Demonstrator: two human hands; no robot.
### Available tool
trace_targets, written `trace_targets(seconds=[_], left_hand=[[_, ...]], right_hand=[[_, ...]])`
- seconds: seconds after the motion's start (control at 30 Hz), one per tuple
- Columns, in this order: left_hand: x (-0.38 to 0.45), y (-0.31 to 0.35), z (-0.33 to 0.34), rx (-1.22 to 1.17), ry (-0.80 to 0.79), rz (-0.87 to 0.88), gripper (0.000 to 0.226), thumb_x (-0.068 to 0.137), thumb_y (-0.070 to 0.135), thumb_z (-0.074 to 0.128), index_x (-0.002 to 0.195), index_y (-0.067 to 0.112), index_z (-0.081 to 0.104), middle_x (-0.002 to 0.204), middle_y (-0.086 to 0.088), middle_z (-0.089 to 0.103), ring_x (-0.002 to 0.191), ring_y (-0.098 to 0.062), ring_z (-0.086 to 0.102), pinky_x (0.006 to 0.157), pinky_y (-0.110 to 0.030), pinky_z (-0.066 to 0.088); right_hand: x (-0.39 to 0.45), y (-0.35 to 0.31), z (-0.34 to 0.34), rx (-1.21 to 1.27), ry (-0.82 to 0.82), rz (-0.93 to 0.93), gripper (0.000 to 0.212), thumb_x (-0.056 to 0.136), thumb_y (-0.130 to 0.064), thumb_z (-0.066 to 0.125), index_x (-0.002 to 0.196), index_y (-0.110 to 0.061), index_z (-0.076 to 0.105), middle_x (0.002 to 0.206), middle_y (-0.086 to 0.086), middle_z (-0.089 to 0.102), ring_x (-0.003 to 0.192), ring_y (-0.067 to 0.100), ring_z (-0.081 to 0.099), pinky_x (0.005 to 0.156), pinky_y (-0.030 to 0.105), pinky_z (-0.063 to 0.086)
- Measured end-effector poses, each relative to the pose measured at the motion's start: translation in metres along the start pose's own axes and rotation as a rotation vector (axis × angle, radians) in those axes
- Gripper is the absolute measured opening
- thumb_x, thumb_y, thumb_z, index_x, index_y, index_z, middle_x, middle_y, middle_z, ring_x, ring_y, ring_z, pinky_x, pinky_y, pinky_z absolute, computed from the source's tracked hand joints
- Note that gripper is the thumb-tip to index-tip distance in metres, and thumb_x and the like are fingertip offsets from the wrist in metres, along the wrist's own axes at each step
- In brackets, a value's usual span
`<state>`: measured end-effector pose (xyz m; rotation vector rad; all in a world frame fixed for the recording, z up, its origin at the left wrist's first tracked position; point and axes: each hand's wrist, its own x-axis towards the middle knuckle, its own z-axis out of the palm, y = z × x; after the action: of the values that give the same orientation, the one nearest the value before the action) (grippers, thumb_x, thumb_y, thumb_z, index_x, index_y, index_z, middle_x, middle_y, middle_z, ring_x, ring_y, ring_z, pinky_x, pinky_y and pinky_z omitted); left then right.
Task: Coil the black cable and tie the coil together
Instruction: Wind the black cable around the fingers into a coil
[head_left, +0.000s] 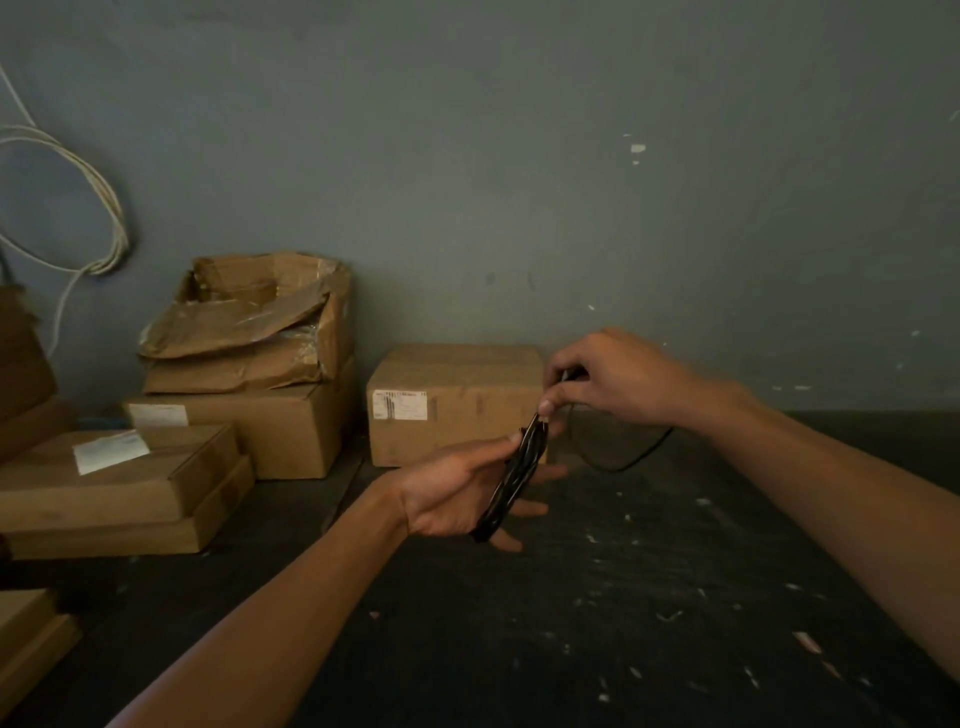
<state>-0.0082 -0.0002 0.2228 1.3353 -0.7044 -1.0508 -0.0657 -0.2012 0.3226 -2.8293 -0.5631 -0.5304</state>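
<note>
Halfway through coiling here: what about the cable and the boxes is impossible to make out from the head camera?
- Free end of the black cable: hidden inside the right hand.
- Number of loops in the coil: strands merge in dim light, partly covered by the left hand.
- Label on the closed box: print too small to read.
- White cable on the wall: cut off by the left edge.

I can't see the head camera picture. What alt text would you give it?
Two bare hands work a black cable above a dark table: the left hand holds the coiled bundle, while the right hand pinches its top, a loose loop hanging below. Cardboard boxes stand behind against a grey wall, where a white cable hangs at left.
</note>
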Motion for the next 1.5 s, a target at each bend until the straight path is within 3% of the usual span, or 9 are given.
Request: trace_targets(seconds=[0.1, 0.4, 0.5, 0.6, 0.77, 0.83, 1.07, 1.2, 1.5], left_hand=[[-0.005, 0.002, 0.003, 0.020, -0.081, 0.018, 0.045, 0.094, 0.050, 0.043, 0.140, 0.051, 0.044, 0.155, 0.003, 0.038, 0.144, -0.038, 0.026, 0.110, -0.071, 0.021], [-0.013, 0.016, 0.018, -0.075, -0.250, 0.139, 0.051, 0.093, 0.046, 0.050, 0.143, 0.047, 0.042, 0.156, -0.005, 0.036, 0.143, -0.041, 0.029, 0.109, -0.074, 0.015], [-0.012, 0.026, 0.024, -0.096, -0.289, 0.181, 0.052, 0.094, 0.044, 0.046, 0.145, 0.045, 0.037, 0.158, -0.007, 0.032, 0.143, -0.042, 0.028, 0.108, -0.075, 0.017], [-0.010, 0.036, 0.027, -0.081, -0.305, 0.228, 0.051, 0.096, 0.043, 0.037, 0.147, 0.046, 0.032, 0.159, -0.008, 0.030, 0.143, -0.042, 0.027, 0.108, -0.074, 0.018], [-0.002, 0.045, 0.023, -0.126, -0.170, 0.308, 0.048, 0.093, 0.046, 0.039, 0.141, 0.048, 0.041, 0.157, -0.007, 0.034, 0.141, -0.045, 0.030, 0.106, -0.073, 0.023], [0.004, 0.044, 0.020, -0.148, -0.093, 0.335, 0.044, 0.094, 0.048, 0.037, 0.137, 0.050, 0.045, 0.155, -0.006, 0.037, 0.141, -0.045, 0.030, 0.106, -0.074, 0.023], [0.018, 0.028, 0.001, -0.233, 0.134, 0.371, 0.040, 0.094, 0.050, 0.034, 0.131, 0.052, 0.051, 0.148, -0.005, 0.045, 0.139, -0.045, 0.032, 0.103, -0.073, 0.025], [0.022, 0.022, -0.011, -0.263, 0.260, 0.395, 0.041, 0.099, 0.050, 0.031, 0.137, 0.051, 0.044, 0.156, -0.008, 0.035, 0.141, -0.048, 0.026, 0.105, -0.076, 0.020], [0.025, -0.003, -0.029, -0.077, 0.365, 0.274, 0.040, 0.096, 0.049, 0.035, 0.134, 0.055, 0.045, 0.163, -0.006, 0.018, 0.148, -0.041, 0.006, 0.111, -0.073, 0.008]], right_hand=[[0.002, 0.017, 0.004, 0.096, 0.000, 0.020, 0.018, 0.086, -0.035, 0.068, 0.092, -0.020, 0.075, 0.081, -0.003, 0.070, 0.073, 0.015, 0.061, 0.066, 0.034, 0.045], [-0.006, 0.063, 0.041, 0.337, 0.113, 0.103, 0.015, 0.095, -0.014, 0.058, 0.088, -0.011, 0.071, 0.083, 0.000, 0.069, 0.079, 0.014, 0.062, 0.073, 0.031, 0.044], [-0.015, 0.068, 0.070, 0.409, 0.091, 0.150, 0.021, 0.097, -0.010, 0.053, 0.094, 0.003, 0.069, 0.092, 0.020, 0.071, 0.088, 0.033, 0.065, 0.082, 0.044, 0.048], [-0.030, 0.067, 0.101, 0.482, 0.044, 0.230, 0.021, 0.099, -0.014, 0.049, 0.092, -0.005, 0.067, 0.094, 0.020, 0.070, 0.091, 0.034, 0.065, 0.086, 0.053, 0.050], [-0.057, 0.032, 0.158, 0.614, -0.041, 0.307, 0.026, 0.100, -0.024, 0.049, 0.078, -0.029, 0.063, 0.078, -0.007, 0.063, 0.069, -0.001, 0.056, 0.070, 0.028, 0.045], [-0.064, 0.012, 0.174, 0.624, -0.061, 0.281, 0.025, 0.100, -0.027, 0.049, 0.079, -0.029, 0.062, 0.071, -0.012, 0.058, 0.067, -0.006, 0.054, 0.067, 0.023, 0.041], [-0.077, -0.032, 0.178, 0.624, -0.089, 0.236, 0.022, 0.100, -0.038, 0.044, 0.088, -0.032, 0.060, 0.082, 0.002, 0.064, 0.067, 0.013, 0.058, 0.060, 0.026, 0.046], [-0.074, -0.038, 0.163, 0.601, -0.059, 0.203, 0.022, 0.100, -0.038, 0.044, 0.086, -0.033, 0.059, 0.071, -0.004, 0.059, 0.061, 0.003, 0.054, 0.057, 0.020, 0.043], [-0.062, -0.032, 0.114, 0.392, -0.178, 0.188, 0.019, 0.100, -0.032, 0.047, 0.101, -0.027, 0.065, 0.080, -0.006, 0.062, 0.062, 0.003, 0.054, 0.058, 0.025, 0.042]])
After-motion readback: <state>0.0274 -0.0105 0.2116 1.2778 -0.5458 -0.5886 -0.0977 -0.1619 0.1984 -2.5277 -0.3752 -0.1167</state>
